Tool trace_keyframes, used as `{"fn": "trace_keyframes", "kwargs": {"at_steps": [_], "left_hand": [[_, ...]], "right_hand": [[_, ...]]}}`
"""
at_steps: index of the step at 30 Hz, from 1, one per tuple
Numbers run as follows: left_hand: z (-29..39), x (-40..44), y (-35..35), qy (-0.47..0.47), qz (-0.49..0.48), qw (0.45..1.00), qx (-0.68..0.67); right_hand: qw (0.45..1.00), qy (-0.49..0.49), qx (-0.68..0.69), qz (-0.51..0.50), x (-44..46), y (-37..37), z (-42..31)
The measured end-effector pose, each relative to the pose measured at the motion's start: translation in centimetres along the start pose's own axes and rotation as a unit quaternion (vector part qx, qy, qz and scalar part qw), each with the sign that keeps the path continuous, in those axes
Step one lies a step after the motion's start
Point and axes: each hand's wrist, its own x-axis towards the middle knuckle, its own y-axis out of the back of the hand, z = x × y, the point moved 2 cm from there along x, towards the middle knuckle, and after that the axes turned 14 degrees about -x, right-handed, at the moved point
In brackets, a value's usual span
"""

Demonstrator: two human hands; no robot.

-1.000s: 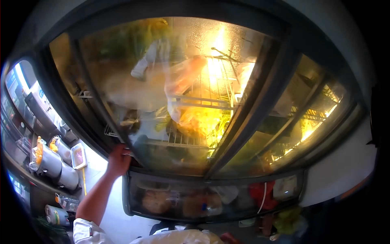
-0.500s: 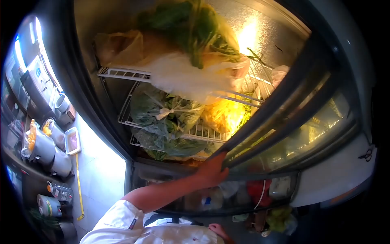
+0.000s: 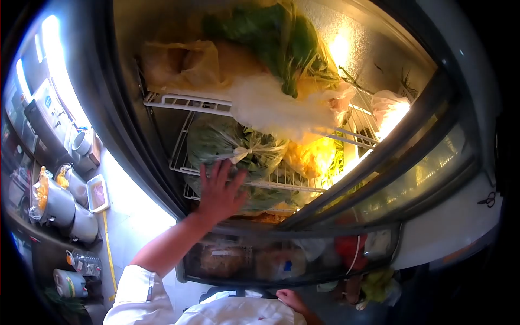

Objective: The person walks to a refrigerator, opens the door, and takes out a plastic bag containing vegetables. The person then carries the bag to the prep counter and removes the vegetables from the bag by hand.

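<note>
My left hand (image 3: 221, 192) reaches to the fridge's lower shelf with fingers spread, holding nothing. Its fingertips are in front of a clear plastic bag of leafy greens (image 3: 214, 141), just below the bag's knot; whether they touch it I cannot tell. My right hand (image 3: 291, 298) is low by my body with its fingers curled; anything inside them is hidden. To the right of the greens sits a bag of yellow food (image 3: 311, 157). The upper wire shelf (image 3: 189, 103) carries a whitish plastic bag (image 3: 271, 105) and large green leaves (image 3: 265, 43).
The sliding glass door (image 3: 374, 168) crosses the right side of the fridge opening. More bags lie behind the lower glass (image 3: 254, 260). On the left floor stand metal pots (image 3: 57, 200), a white tray (image 3: 98, 194) and a plastic jug (image 3: 85, 262). Scissors (image 3: 487, 200) hang at right.
My left hand has let go of the door edge and moved left to the bagged greens, its fingers now spread. The view has shifted slightly. My right hand stays low.
</note>
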Motion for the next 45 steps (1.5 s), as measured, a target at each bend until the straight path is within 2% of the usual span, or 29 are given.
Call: {"fn": "trace_keyframes", "kwargs": {"at_steps": [3, 6, 10, 13, 16, 17, 18, 20, 21, 23, 25, 27, 29, 30, 33, 35, 36, 38, 42, 43, 45], "left_hand": [[-3.0, 2.4, 0.3, 0.0, 0.007, 1.0, 0.006], [-5.1, 5.1, 2.5, 0.017, -0.014, 0.998, -0.063], [-9.4, 8.6, 4.4, 0.047, 0.008, 0.989, -0.139], [-12.0, 8.8, 4.1, 0.073, 0.033, 0.99, -0.113], [-9.6, 6.8, 5.0, 0.098, 0.026, 0.985, -0.139], [-8.1, 5.5, 5.3, 0.131, 0.024, 0.981, -0.139], [-6.9, 3.9, 5.3, 0.114, 0.046, 0.987, -0.107], [-4.8, 0.1, 5.0, 0.086, 0.085, 0.992, -0.041], [-3.8, -1.9, 4.7, 0.091, 0.089, 0.99, -0.058], [-2.1, -5.6, 4.3, 0.098, 0.099, 0.986, -0.093], [-2.6, -10.1, 1.7, 0.174, 0.022, 0.971, -0.164], [-3.4, -12.5, -1.4, 0.226, -0.016, 0.944, -0.24], [-3.6, -13.2, -4.2, 0.257, -0.017, 0.911, -0.321], [-3.9, -12.9, -5.2, 0.266, -0.007, 0.911, -0.314], [-4.8, -10.2, -7.3, 0.31, -0.005, 0.902, -0.301], [-4.7, -8.2, -7.5, 0.357, -0.037, 0.885, -0.295], [-4.2, -8.1, -8.3, 0.352, -0.032, 0.899, -0.259], [-3.2, -8.3, -10.5, 0.343, -0.026, 0.921, -0.181], [1.4, -5.8, -8.9, 0.306, -0.014, 0.912, -0.272], [2.2, -5.9, -9.1, 0.295, -0.013, 0.916, -0.272], [3.9, -6.3, -9.4, 0.293, -0.014, 0.912, -0.288]], "right_hand": [[0.999, -0.011, 0.01, -0.038, 0.2, 0.6, -5.1], [0.997, -0.039, 0.05, -0.054, 0.7, 1.0, -8.1], [0.99, -0.034, 0.127, -0.047, 3.2, -0.7, -5.5], [0.994, 0.006, 0.102, -0.024, 3.7, -0.7, -5.7], [0.995, -0.013, 0.095, -0.033, 4.1, -0.8, -5.9], [0.999, 0.033, 0.015, 0.002, 3.9, 0.2, -7.7], [0.994, 0.078, -0.064, 0.036, 3.2, 1.8, -10.8], [0.97, 0.145, -0.173, 0.09, 2.1, 4.9, -16.6], [0.957, 0.172, -0.203, 0.115, 2.3, 6.6, -19.5], [0.886, 0.317, -0.253, 0.223, 3.2, 10.2, -25.8], [0.83, 0.38, -0.276, 0.302, 5.2, 13.3, -30.5], [0.806, 0.376, -0.338, 0.309, 6.7, 15.4, -33.9], [0.742, 0.391, -0.439, 0.322, 8.0, 16.8, -35.6], [0.708, 0.395, -0.488, 0.324, 8.3, 17.2, -35.5], [0.634, 0.299, -0.618, 0.356, 11.2, 18.3, -32.6], [0.663, 0.265, -0.618, 0.328, 12.0, 19.1, -29.8], [0.678, 0.253, -0.615, 0.313, 12.1, 19.2, -29.3], [0.651, 0.245, -0.661, 0.283, 11.8, 19.5, -29.6], [0.628, 0.221, -0.71, 0.23, 10.5, 19.3, -31.3], [0.641, 0.233, -0.691, 0.238, 10.1, 19.3, -31.9], [0.601, 0.239, -0.71, 0.28, 11.6, 19.6, -29.6]]}}
